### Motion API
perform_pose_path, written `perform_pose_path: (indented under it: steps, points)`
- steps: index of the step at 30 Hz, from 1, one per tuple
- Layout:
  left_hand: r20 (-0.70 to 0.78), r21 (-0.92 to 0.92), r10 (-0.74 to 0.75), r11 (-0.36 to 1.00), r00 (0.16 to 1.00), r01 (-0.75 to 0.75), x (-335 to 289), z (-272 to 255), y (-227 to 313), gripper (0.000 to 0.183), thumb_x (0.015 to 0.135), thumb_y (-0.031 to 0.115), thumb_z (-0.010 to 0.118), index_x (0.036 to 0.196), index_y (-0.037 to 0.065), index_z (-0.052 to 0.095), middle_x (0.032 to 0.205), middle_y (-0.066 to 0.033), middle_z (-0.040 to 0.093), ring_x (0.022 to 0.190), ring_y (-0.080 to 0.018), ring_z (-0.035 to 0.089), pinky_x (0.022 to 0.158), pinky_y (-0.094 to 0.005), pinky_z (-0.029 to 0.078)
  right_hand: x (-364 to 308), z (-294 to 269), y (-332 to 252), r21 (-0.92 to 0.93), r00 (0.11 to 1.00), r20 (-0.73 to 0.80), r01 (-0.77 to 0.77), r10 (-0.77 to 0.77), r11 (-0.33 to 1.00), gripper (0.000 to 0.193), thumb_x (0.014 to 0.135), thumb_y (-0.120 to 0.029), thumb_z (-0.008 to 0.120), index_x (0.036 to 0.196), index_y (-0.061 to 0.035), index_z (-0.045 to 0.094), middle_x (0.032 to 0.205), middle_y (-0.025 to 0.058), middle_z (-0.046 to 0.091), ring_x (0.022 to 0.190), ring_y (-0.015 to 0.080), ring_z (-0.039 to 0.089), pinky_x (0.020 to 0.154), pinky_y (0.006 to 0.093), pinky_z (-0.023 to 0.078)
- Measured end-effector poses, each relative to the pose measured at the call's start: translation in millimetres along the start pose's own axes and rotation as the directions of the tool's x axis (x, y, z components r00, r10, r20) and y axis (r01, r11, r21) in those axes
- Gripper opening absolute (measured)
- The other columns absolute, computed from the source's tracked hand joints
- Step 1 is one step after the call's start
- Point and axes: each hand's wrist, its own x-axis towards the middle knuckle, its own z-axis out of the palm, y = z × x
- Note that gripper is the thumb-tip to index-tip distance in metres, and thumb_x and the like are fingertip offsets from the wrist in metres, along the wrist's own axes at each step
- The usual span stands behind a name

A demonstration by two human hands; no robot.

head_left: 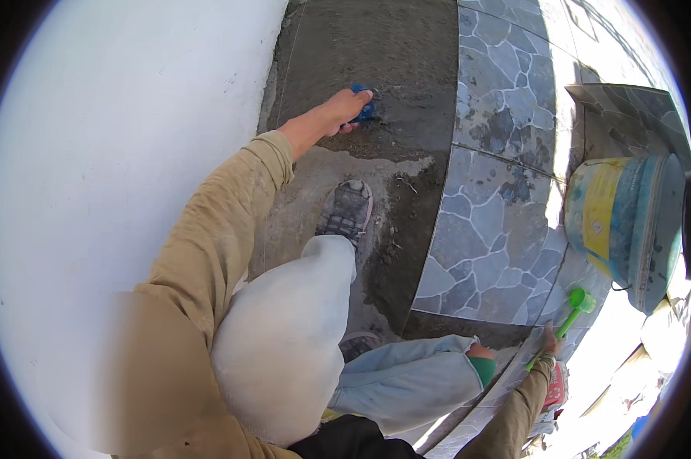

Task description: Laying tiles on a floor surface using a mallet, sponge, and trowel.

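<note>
My left hand (341, 109) reaches forward, closed round a blue hand tool (366, 112) at the surface of the dark, wet mortar bed (391, 46). The fingers cover most of this tool, so its exact kind does not show. Off to the right, my right hand (550, 343) is wrapped round the handle of a bright green mallet (581, 301). The mallet's head points away from me, above the stone-patterned floor tiles (479, 252). Those tiles border the mortar on its right side.
A white wall (131, 138) runs along the left. At the right are a blue-green bucket (629, 218) with a yellow label and a loose tile (629, 115) behind it. My shoe (345, 210) rests on rough concrete before the mortar's edge. A red-and-white item (557, 386) lies beside my right arm.
</note>
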Motion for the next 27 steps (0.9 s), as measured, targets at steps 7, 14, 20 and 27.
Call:
perform_pose_path:
  steps: [7, 14, 20, 27]
  points:
    - [-0.378, -0.002, 0.000, 1.000, 0.926, -0.001, -28.9, -117.1, -48.4, 0.039, 0.101, 0.042, 0.052, 0.089, 0.005, 0.055, 0.072, -0.0046, 0.053, 0.057, -0.0162, 0.053, 0.045, -0.0311, 0.040, -5.3, 4.4, 1.2, 0.061, 0.996, -0.037, 0.080, -0.078, 0.995, 0.088, 0.070, -0.045, 0.089, 0.129, 0.0100, 0.054, 0.119, 0.0188, 0.064, 0.102, 0.0270, 0.062, 0.089, 0.0378, 0.051]
    - [-0.294, 0.193, 0.120, 0.979, 0.948, -0.064, -52.7, -125.5, -43.6, 0.033, 0.097, 0.036, 0.057, 0.104, 0.004, 0.061, 0.088, -0.0088, 0.065, 0.078, -0.0223, 0.065, 0.073, -0.0384, 0.052, -6.3, -0.3, -8.9, -0.152, 0.986, -0.105, 0.112, -0.128, 0.982, 0.090, 0.069, -0.045, 0.089, 0.131, 0.0103, 0.053, 0.120, 0.0206, 0.064, 0.108, 0.0304, 0.062, 0.094, 0.0396, 0.049]
    - [0.089, 0.778, 0.274, 0.581, 0.958, -0.239, -27.3, -133.2, -56.7, 0.038, 0.099, 0.033, 0.054, 0.111, -0.003, 0.061, 0.101, -0.0224, 0.068, 0.099, -0.0377, 0.067, 0.086, -0.0449, 0.050, -1.0, 2.1, 3.3, -0.153, 0.986, -0.141, 0.071, -0.093, 0.986, 0.099, 0.066, -0.047, 0.089, 0.134, 0.0129, 0.050, 0.127, 0.0258, 0.059, 0.116, 0.0357, 0.058, 0.100, 0.0436, 0.046]
    - [-0.215, 0.848, 0.389, 0.530, 0.896, -0.027, 48.1, -157.5, 33.7, 0.050, 0.104, 0.038, 0.044, 0.107, -0.008, 0.064, 0.105, -0.0326, 0.067, 0.099, -0.0522, 0.063, 0.085, -0.0552, 0.050, 11.4, 3.2, 16.1, -0.062, 0.997, -0.069, 0.026, -0.030, 0.998, 0.102, 0.066, -0.047, 0.090, 0.137, 0.0128, 0.047, 0.130, 0.0252, 0.057, 0.118, 0.0351, 0.057, 0.101, 0.0427, 0.046]
